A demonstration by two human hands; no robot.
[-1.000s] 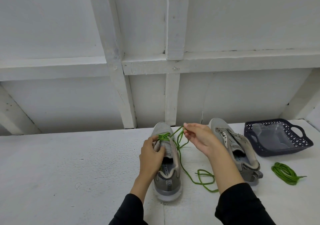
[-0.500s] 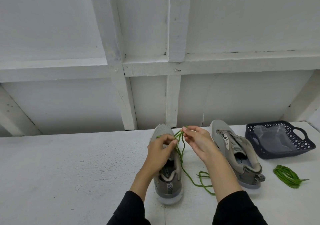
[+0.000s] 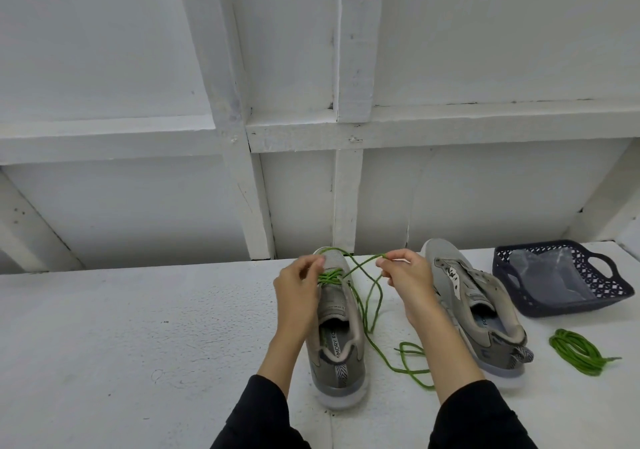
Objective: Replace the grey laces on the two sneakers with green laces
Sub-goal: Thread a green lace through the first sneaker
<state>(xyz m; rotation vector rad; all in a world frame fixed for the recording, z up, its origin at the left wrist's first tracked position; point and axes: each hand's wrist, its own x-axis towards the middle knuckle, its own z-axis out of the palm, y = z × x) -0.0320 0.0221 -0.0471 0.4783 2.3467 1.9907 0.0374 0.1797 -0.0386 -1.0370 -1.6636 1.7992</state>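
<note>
Lacing is under way on the left sneaker (image 3: 337, 331), which stands heel toward the person near the middle of the worktop (image 3: 138, 344). A green lace (image 3: 375, 310) crosses the eyelets nearest its toe; the upper eyelets look unfilled. The left hand (image 3: 299, 289) hovers over that sneaker's toe end, fingers curled, pinching one strand of the lace just above the crossings. The right hand (image 3: 407, 275), just right of the sneaker and raised off the worktop, pinches the other strand between thumb and forefinger and draws it out sideways. From there the lace drops and trails in loose loops on the worktop to the sneaker's right. Both wrists are bent downward, and black sleeves cover the forearms.

To do this step well, I would pull both strands evenly so the crossings sit flat and snug, keep the two free lengths roughly equal, and watch that the slack does not tangle before the next eyelet.

The second sneaker (image 3: 474, 310) stands further right of the first and carries no green lace; whether any grey lace remains in it I cannot tell. Beyond it lie a coiled green lace (image 3: 576, 351) and a dark basket (image 3: 561, 275).
</note>
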